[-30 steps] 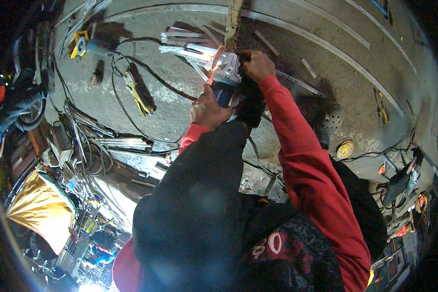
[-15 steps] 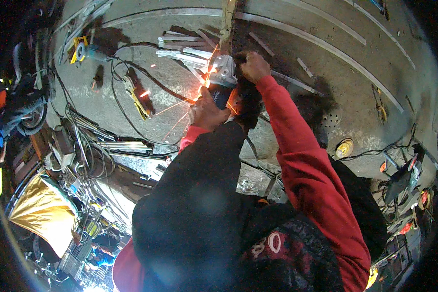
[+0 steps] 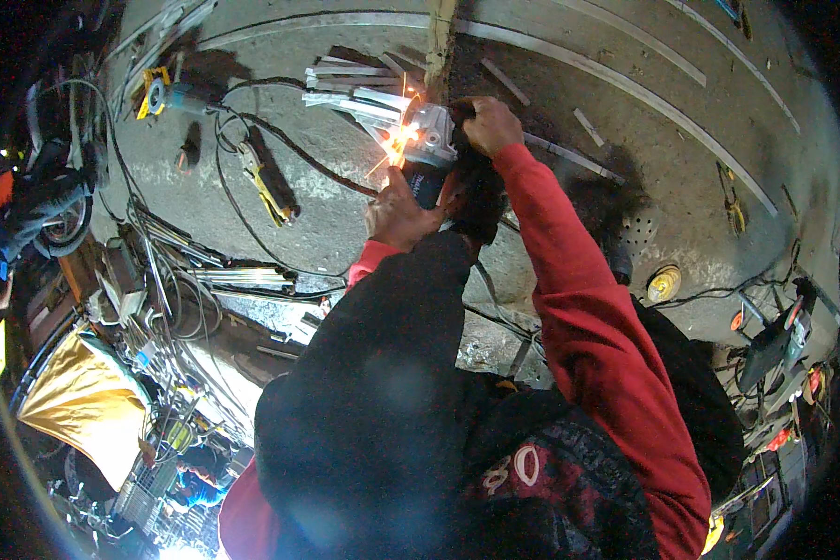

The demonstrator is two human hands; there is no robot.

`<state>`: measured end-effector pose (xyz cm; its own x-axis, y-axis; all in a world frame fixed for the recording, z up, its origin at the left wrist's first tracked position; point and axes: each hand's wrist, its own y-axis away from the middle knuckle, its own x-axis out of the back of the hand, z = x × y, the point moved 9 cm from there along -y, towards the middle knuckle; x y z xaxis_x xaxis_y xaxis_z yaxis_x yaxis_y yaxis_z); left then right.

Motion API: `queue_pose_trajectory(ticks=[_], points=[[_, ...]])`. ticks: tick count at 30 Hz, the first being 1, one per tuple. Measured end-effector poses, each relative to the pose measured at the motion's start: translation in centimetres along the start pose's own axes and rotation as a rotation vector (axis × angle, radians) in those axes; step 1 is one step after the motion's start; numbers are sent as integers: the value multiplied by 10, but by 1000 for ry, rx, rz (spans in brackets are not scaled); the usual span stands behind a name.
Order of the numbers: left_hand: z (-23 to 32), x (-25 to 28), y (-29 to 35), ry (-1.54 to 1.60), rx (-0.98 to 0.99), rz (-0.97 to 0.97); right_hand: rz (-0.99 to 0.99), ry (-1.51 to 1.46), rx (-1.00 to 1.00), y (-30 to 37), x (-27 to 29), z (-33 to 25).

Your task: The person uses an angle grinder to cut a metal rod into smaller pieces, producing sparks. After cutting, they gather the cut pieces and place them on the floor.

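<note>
The left hand [image 3: 403, 213] wraps its fingers around the angle grinder [image 3: 427, 173]; the right hand [image 3: 490, 127] curls beside it, hold indiscernible.

- My angle grinder [image 3: 431, 149], silvery at the head and dark along the body, slants in my left hand [image 3: 401, 217], orange sparks [image 3: 401, 140] glowing at its head's left side.
- Pale, flat metal strips [image 3: 369, 105] fan leftward from the sparks, bunched together above the floor [image 3: 322, 224].

Smooth metal grinder head [image 3: 434, 136]; rough floor [image 3: 644, 140] (matt); 2 cloth sleeves [image 3: 569, 243].
</note>
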<state>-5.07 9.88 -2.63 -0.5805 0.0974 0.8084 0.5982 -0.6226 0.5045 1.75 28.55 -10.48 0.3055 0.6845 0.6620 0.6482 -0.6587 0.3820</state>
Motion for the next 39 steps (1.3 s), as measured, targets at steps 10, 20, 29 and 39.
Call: queue_pose_trajectory(ticks=[10,20,29,39], points=[[2,2,-3,-14,-28,-53,-14,7,-14,-4,-4,7],[8,0,-5,38,-25,-78,-8,14,-56,-8,-14,17],[-42,-13,11,182,37,1,25,108,59,29,49,40],[-50,7,23,182,82,113,-71,168,101,6,17,7]])
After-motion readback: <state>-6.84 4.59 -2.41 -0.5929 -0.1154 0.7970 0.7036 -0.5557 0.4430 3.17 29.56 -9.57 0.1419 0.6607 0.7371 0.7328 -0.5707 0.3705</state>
